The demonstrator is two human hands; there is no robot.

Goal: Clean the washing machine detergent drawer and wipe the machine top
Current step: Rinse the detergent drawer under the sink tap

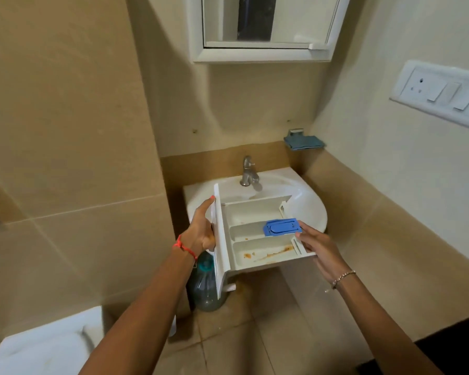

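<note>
warm, dim indoor light, soft overall blur, wide-angle bending at edges

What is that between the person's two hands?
A white detergent drawer with a blue insert, held by left hand and right hand; the head view shows it.

Head camera looks forward and down, close on detergent drawer [255, 213]

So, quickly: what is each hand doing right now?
Left hand: grips the drawer by its front panel.
Right hand: holds its other end.
</note>
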